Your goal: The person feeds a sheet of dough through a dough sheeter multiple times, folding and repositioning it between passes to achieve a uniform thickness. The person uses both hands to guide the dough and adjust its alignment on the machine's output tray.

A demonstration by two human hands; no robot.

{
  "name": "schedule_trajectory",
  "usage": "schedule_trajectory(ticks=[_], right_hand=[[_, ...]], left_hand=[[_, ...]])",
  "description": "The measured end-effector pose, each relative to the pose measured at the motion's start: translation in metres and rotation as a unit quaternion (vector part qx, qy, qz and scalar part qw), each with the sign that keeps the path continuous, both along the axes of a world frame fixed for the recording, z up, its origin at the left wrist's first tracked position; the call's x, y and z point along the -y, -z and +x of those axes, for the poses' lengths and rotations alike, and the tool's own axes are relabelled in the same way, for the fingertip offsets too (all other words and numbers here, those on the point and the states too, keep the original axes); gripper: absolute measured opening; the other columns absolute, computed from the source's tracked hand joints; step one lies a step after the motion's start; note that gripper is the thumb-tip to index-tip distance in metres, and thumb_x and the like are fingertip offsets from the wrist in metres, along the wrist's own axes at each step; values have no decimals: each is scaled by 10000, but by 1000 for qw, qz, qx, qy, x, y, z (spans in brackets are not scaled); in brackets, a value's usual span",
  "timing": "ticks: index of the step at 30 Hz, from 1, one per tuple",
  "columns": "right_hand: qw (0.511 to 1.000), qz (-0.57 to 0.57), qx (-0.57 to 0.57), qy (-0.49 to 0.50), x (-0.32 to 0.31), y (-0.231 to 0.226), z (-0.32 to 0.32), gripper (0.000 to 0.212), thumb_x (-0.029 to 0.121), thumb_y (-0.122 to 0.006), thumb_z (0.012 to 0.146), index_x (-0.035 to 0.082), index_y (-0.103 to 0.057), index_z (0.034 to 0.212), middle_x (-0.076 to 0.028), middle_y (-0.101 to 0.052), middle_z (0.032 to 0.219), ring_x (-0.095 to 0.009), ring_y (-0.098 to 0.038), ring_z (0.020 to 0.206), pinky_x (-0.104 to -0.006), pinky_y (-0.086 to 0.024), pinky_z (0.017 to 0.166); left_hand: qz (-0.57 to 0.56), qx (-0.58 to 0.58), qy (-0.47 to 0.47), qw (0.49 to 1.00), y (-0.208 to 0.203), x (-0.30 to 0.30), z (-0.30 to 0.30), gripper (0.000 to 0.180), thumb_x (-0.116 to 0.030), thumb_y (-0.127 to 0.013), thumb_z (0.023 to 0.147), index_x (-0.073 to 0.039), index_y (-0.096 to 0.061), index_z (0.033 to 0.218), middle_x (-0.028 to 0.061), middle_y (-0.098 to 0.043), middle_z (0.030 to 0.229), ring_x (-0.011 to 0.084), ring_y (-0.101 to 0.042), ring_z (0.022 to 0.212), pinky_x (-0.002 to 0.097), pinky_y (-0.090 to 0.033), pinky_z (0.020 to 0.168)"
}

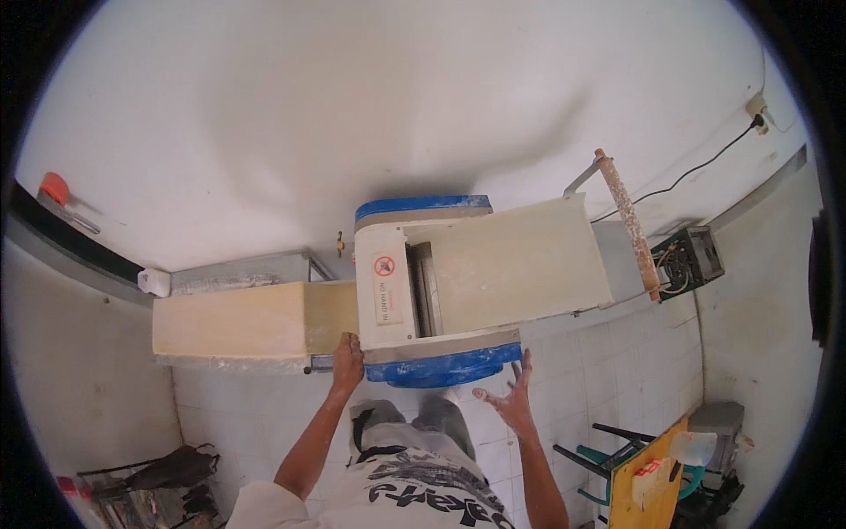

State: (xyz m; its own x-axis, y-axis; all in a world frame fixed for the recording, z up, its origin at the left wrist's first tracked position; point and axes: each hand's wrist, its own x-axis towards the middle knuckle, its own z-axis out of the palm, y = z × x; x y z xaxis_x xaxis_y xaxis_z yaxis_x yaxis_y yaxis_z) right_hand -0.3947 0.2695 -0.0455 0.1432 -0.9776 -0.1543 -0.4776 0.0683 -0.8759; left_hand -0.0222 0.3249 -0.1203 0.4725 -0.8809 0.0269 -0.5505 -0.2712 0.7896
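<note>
A white sheeter-type roller machine (383, 238) with blue side covers (441, 370) stands before me. My left hand (348, 363) is at its front left corner, fingers together and bent over the edge; what they grip, if anything, is hidden. Beside the front blue cover, my right hand (511, 401) is raised with fingers spread and nothing in it. Metal rollers (427, 289) show in the machine's opening. To their right slopes a cream-coloured bed (511, 260). On the left side lies a pale yellow, flat surface (229, 320); whether it is dough or belt I cannot tell.
A flour-dusted roller bar (627, 225) stands at the right end of the machine. Behind it, a black cable (696, 167) runs to a wall socket. A yellow board (648, 476) and dark stool legs (604, 450) are at lower right; a cluttered rack (145, 494) is at lower left.
</note>
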Motion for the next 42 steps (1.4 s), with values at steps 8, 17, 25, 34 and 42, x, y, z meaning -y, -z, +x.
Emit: schedule_trajectory(ticks=[8,17,25,34,42], right_hand=[[992,-89,24,-91,21,49,10,1372,514,-999,574,0,-142,1514,-230,-384,1418,-340,-439,1337,-467,-381,1139],[990,-67,79,-96,36,60,9,1285,371,-1016,605,20,-176,1511,-209,-401,1454,-331,-418,1353,-445,-356,1153],[991,-62,107,-53,35,65,15,1167,360,-986,649,53,-259,1509,-163,-462,1421,-272,-485,1297,-390,-428,1082],[990,-50,128,-13,32,78,11,1278,374,-1030,553,53,-251,1513,-181,-430,1444,-313,-434,1339,-444,-352,1153],[983,-53,177,-19,20,71,16,1239,285,-1007,607,69,-220,1539,-142,-426,1448,-273,-446,1324,-401,-364,1138]], left_hand=[[19,53,-125,991,17,1,8,335,-236,-494,1051,29,-662,1165,271,-693,1056,463,-645,986,498,-487,872],[-63,-81,-264,959,-1,12,-14,346,-291,-651,961,52,-692,964,203,-702,874,304,-678,808,427,-518,747],[-340,-518,-439,651,-4,26,-27,257,-249,-585,992,6,-617,998,130,-664,886,268,-684,774,363,-582,694],[-316,-474,-485,664,-1,33,-35,286,-272,-563,1047,-18,-557,916,109,-638,845,245,-699,756,354,-579,632],[-315,-447,-488,680,3,34,-30,283,-248,-603,1039,-5,-578,896,87,-629,786,210,-677,659,314,-575,569]])
